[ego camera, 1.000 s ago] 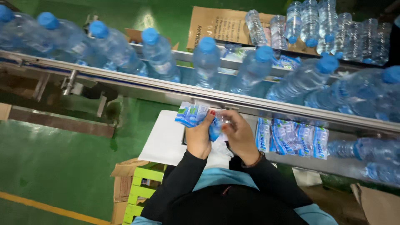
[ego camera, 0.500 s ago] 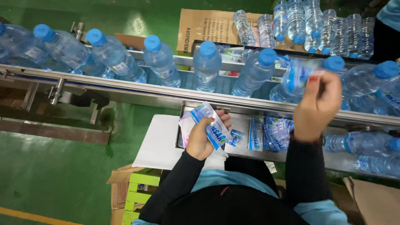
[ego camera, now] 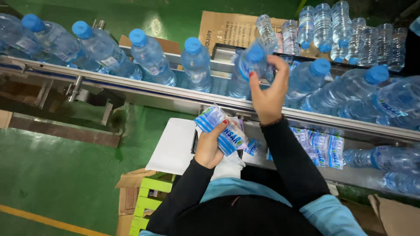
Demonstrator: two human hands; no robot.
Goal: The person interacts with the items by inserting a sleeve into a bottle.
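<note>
The right hand [ego camera: 267, 94] is up on a bottle [ego camera: 246, 70] standing on the conveyor [ego camera: 144, 89], fingers curled around its shoulder just below the blue cap. The left hand [ego camera: 211, 146] grips a stack of labels [ego camera: 221, 129] over the bench [ego camera: 173, 146]. Judging by this, steady the bottle upright first — a light hold, keeping neighbouring bottles untouched — with the stack held flat and ready.
</note>
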